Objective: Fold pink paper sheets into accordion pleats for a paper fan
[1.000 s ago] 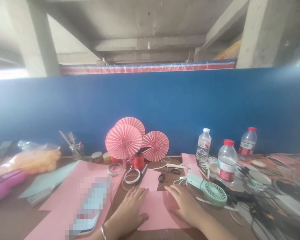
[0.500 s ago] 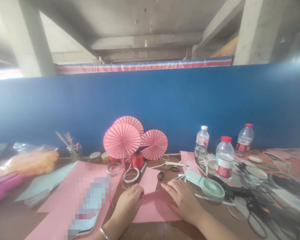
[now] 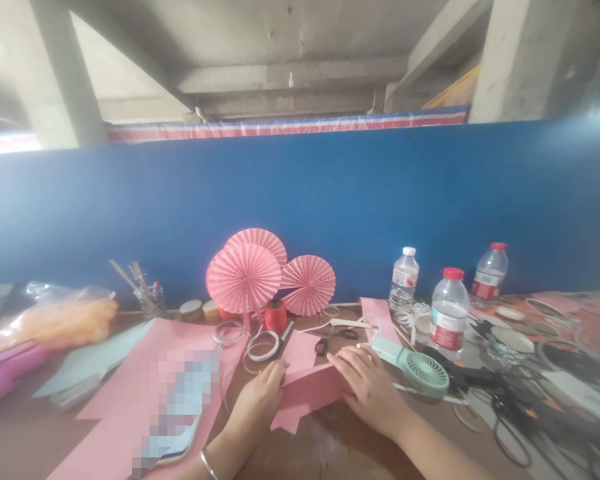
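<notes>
Between my hands, just above the brown table, a sheet of pink paper (image 3: 314, 393) is bent along its length, its upper edge tilted. My left hand (image 3: 261, 395) is closed on the paper's left end, fingers curled over the edge. At the other end, my right hand (image 3: 373, 385) grips the sheet, thumb below and fingers along the top. A pointed pink flap shows under the left half. Behind the sheet lies a smaller pink paper piece (image 3: 300, 350), with black-handled scissors (image 3: 330, 341) beside it. A roll of tape (image 3: 263, 347) sits beyond my left hand.
Pink pleated paper fans (image 3: 247, 277) stand at the back near a red thread spool (image 3: 275, 316). A phone (image 3: 183, 420) rests on large pink sheets at left. To the right are a green hand fan (image 3: 425, 373), water bottles (image 3: 450, 312) and tangled cables (image 3: 510, 413).
The pink sheet was spread flatter; its near edge has come up and it is now bent narrower, exposing the pointed flap beneath. Both hands stay at its ends.
</notes>
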Demonstrator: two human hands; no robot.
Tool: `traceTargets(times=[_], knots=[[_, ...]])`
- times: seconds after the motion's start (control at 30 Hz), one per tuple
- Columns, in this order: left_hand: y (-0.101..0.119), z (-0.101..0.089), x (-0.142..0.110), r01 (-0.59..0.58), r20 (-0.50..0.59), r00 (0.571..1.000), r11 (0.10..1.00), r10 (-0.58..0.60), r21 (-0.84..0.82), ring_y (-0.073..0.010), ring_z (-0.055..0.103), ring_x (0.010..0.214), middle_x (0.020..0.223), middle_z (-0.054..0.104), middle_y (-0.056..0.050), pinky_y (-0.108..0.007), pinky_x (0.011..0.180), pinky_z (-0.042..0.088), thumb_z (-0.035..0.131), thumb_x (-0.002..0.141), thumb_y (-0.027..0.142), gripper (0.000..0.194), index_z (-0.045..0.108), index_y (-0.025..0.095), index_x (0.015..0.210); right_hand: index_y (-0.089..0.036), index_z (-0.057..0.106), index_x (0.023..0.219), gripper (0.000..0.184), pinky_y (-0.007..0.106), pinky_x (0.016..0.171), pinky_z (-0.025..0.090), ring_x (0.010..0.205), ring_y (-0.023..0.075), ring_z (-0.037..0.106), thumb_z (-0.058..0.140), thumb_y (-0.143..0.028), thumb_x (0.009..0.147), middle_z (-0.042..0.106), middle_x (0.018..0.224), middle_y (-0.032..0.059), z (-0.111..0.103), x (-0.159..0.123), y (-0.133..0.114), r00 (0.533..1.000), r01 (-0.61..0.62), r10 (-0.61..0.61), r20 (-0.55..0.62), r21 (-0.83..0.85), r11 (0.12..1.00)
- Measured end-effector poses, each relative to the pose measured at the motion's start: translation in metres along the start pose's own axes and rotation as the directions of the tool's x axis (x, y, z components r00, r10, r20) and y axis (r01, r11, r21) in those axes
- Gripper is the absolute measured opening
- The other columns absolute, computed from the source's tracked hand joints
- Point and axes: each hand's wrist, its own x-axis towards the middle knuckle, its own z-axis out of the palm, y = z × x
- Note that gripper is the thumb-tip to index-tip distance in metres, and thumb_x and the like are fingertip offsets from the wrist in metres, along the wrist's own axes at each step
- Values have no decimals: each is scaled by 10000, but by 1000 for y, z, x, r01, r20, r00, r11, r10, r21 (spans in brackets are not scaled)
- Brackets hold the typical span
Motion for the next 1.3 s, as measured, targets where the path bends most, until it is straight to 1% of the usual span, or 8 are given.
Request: traceTargets(times=[0.1,0.2,0.33,0.43,0.53,0.63,0.87,1.3], knots=[[1,-1,1,-103,42,994,995,103,3,-200,500,1075,1119,569,-60,-362,948,371,331,714,5,341,508,189,940,-238,495,1186,400,450,977,199,1093,240,426,462,-176,792,552,1104,81,-2,1,-1,1000,2,-2,22,-1,1000],[7,-6,-1,-193,109,975,981,195,-31,-197,434,1151,1220,510,-38,-368,1017,294,351,704,0,331,528,197,902,-261,571,1076,282,453,972,205,1081,232,440,437,-220,831,558,1121,67,-5,2,-3,998,-14,12,69,27,1000],[17,-14,-4,-170,212,959,980,190,-108,-189,466,1090,1216,494,-26,-333,955,361,369,683,5,423,507,218,1022,-258,597,1023,237,439,975,220,1072,225,446,477,-294,821,566,1128,46,-8,2,-2,991,-6,-9,131,107,994],[21,-19,-4,-188,230,949,973,215,-137,-196,483,1034,1185,490,-36,-335,917,386,411,725,70,439,485,248,1120,-263,619,971,211,434,964,234,1053,211,463,452,-286,844,590,1081,36,-6,1,0,989,2,-25,146,155,988],[21,-19,-2,-232,237,936,961,262,-148,-200,489,1010,1172,487,-38,-331,898,398,452,783,173,341,529,269,1100,-259,626,947,209,411,952,259,1063,200,461,436,-266,861,594,1079,31,-1,1,4,989,-1,-27,147,187,982],[19,-16,-1,-238,250,930,960,269,-148,-196,491,1010,1172,496,-28,-322,901,395,451,801,192,301,568,278,1064,-241,601,1009,219,366,928,303,1043,185,474,439,-255,862,596,1073,33,4,0,8,988,-43,10,153,217,975],[15,-12,0,-219,274,927,963,256,-160,-181,494,1035,1217,491,-11,-311,921,390,402,818,159,354,570,296,1097,-285,572,1115,290,323,847,373,978,175,507,401,-272,881,587,1077,34,10,0,17,977,-80,30,213,229,970],[12,-14,2,-234,308,912,960,271,-153,-166,498,1067,1237,493,2,-283,936,380,354,846,154,363,561,287,1113,-315,621,1057,261,328,861,382,974,182,516,440,-301,870,611,1069,19,22,-4,29,974,-135,62,218,336,932]])
